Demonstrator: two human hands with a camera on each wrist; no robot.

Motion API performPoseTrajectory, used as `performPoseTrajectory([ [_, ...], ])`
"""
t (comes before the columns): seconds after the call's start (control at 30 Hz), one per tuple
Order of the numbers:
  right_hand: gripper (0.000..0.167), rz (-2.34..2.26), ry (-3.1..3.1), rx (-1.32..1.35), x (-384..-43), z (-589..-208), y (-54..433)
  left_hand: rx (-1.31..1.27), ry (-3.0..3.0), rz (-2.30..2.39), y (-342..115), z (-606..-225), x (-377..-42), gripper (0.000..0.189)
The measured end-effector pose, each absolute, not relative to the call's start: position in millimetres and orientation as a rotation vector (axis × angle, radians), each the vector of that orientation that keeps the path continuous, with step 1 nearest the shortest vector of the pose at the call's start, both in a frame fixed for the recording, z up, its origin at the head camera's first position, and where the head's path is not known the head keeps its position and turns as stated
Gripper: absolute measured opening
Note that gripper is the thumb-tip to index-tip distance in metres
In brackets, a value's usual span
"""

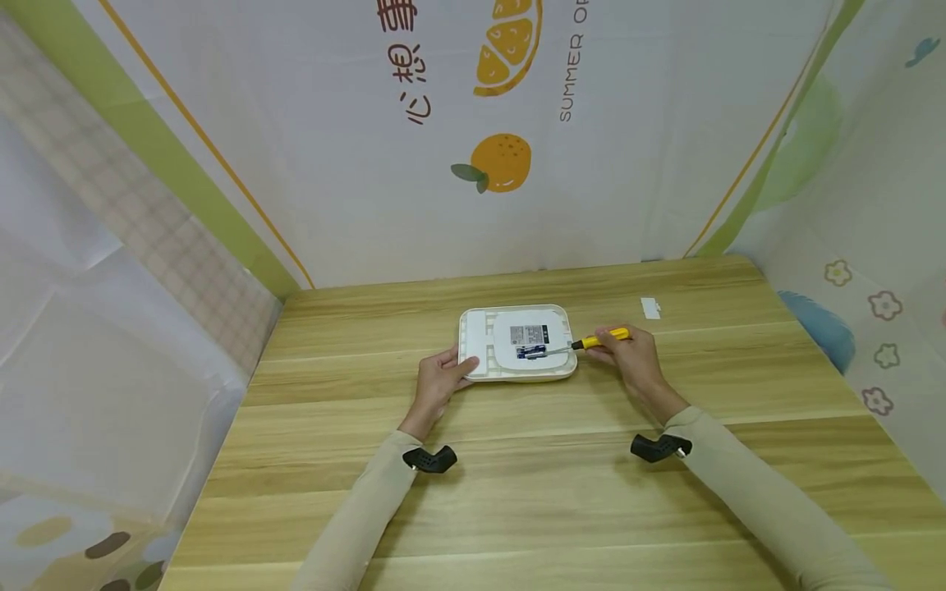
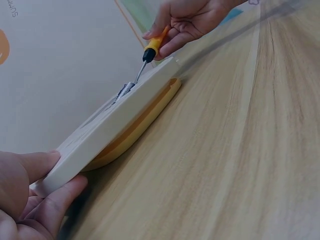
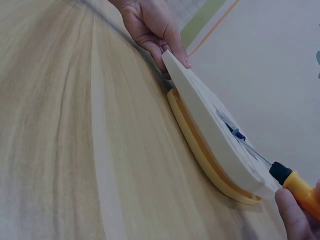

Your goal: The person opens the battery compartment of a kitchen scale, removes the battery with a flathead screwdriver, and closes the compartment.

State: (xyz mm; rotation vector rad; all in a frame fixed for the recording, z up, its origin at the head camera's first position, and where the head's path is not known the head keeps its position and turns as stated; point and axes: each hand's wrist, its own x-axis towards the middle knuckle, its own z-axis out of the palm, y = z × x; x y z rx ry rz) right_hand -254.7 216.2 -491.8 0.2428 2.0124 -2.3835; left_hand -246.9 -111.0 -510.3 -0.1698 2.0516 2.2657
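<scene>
A white plastic device with rounded corners (image 1: 502,336) lies with a printed label (image 1: 526,335) facing up. Blue-and-silver batteries (image 1: 530,352) sit in an opening below the label. My left hand (image 1: 441,379) grips the device's left end, thumb on top and fingers beneath, as the left wrist view shows. In my right hand (image 1: 628,355) is a screwdriver with a yellow handle (image 1: 615,335). Its thin metal shaft (image 3: 257,154) reaches in from the right, and the tip is at the batteries. Below the white body, a yellow part (image 2: 135,131) shows against the table.
A small white piece, perhaps a cover (image 1: 650,308), lies on the wood-grain table (image 1: 517,476) toward the back right. Printed cloth (image 1: 355,197) hangs behind the table, with more cloth at both sides. Black wrist mounts (image 1: 430,460) sit on both forearms.
</scene>
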Motion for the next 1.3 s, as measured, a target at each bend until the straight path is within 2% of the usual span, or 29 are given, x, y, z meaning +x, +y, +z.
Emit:
performPoseTrajectory([
  [0.3,0.053,-2.466,1.678,0.305,-254.7,-488.3,223.0,-0.227,2.073,2.250,-109.5,-510.3,-246.6,0.053],
  [0.43,0.056,-2.570,1.452,0.302,-255.8,-479.8,236.9,-0.234,2.072,2.257,-108.9,-511.1,-247.5,0.055],
  [0.6,0.047,-2.696,1.218,0.337,-255.5,-474.1,268.9,-0.220,2.055,2.270,-109.6,-512.3,-246.9,0.055],
  [0.83,0.017,-2.743,1.290,0.393,-251.9,-479.8,312.8,-0.198,2.047,2.270,-109.1,-511.4,-245.0,0.056],
  [0.93,0.010,-2.729,1.349,0.423,-252.5,-482.9,321.6,-0.216,2.054,2.264,-109.9,-511.5,-245.4,0.057],
  [1.3,0.018,-2.513,1.729,0.358,-256.4,-492.8,344.9,-0.220,2.055,2.256,-109.8,-510.5,-246.5,0.055],
])
